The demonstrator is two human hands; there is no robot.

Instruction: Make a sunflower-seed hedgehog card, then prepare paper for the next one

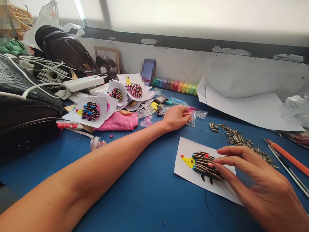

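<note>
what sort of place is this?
Looks like a craft workspace, possibly at home: a seed-covered hedgehog figure in progress, loose striped seeds beside it, and a row of colourful packs by the wall.

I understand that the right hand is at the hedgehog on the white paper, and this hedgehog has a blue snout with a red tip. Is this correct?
Not quite: the snout is yellow, not blue, as the head view shows. The right hand is indeed at the hedgehog on the white paper, and the tip is red.
</note>
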